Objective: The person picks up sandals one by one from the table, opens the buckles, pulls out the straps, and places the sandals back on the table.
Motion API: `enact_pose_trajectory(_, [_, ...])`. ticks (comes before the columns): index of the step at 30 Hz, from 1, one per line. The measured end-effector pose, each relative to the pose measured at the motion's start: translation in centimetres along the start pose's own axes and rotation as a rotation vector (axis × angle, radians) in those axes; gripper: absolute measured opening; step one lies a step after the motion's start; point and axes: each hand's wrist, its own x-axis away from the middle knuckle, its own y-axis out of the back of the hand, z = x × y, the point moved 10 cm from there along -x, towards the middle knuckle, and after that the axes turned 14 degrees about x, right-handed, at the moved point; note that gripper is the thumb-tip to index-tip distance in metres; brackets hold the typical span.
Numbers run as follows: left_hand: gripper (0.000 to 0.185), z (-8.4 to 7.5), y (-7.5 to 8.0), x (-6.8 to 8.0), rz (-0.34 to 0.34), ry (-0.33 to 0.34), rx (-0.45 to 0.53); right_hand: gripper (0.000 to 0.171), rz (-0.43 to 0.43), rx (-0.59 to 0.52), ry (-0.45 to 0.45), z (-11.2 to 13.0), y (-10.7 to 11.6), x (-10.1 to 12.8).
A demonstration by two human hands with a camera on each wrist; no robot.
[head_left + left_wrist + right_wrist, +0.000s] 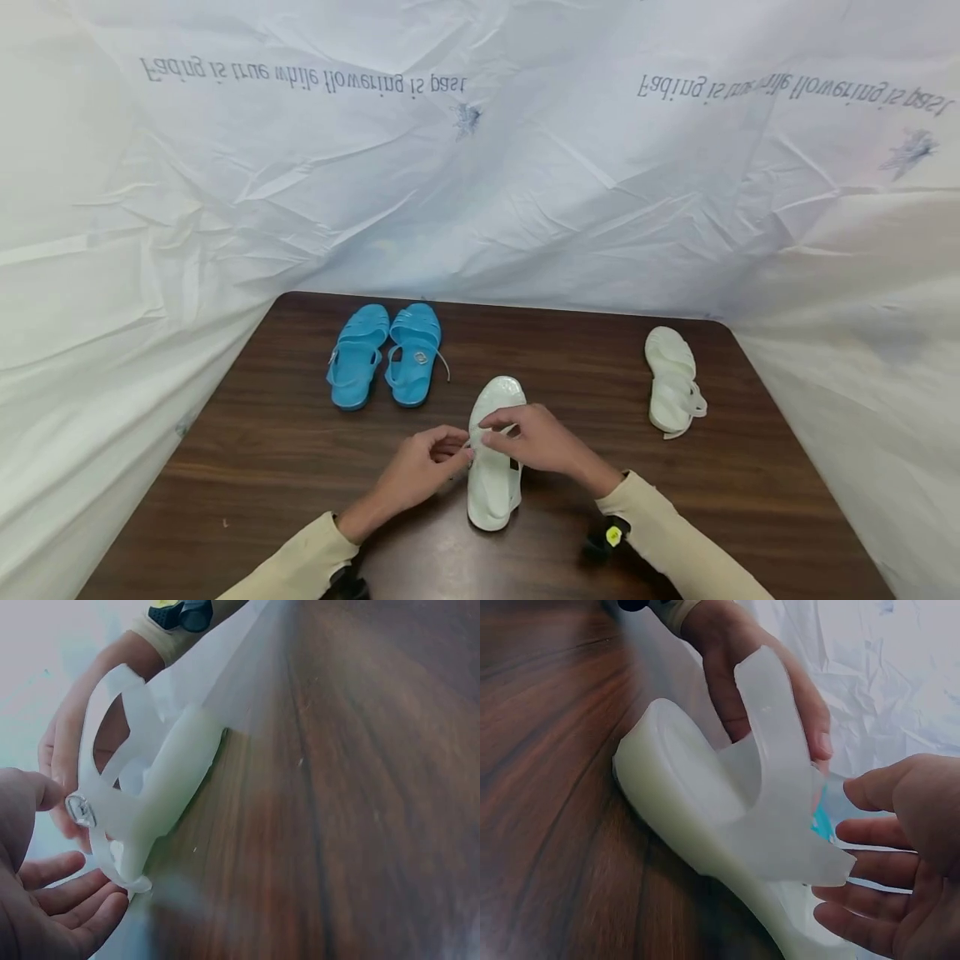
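white sandal [491, 487] lay on tabletop [600, 375] btwn your hands, long axis approx. away from you; your l. hand [422, 467], loosely spread, at its buckle [80, 810]; your r. hand [538, 437], fingers parted, over its middle.

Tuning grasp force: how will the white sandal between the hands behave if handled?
The white sandal likely has flexible straps: they're thin bands. Its glossy surface may slip. With its sole flat on the table, it probably won't roll.
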Motion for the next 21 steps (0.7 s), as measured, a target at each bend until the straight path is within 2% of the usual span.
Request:
enact_pose_trajectory(4, [0.042, 0.1, -0.8, -0.1, 0.04, 0.001, 0.011, 0.024, -0.061, 0.012, -0.045, -0.9, 1.1, 1.4])
enact_pose_trajectory(9, [0.041, 0.2, -1.1, -0.1, 0.062, 0.016, -0.009, 0.018, -0.123, 0.006, -0.112, -1.9, 1.8, 3.2])
enact_pose_trajectory(15, [0.042, 0.3, -1.2, 0.1, 0.073, 0.021, -0.02, 0.019, -0.079, -0.026, -0.185, -2.7, 0.5, 4.6])
enact_pose_trajectory(21, [0.044, 0.5, -1.6, 0.3, 0.081, 0.014, -0.022, 0.027, -0.031, -0.083, -0.183, -2.6, -1.0, 5.3])
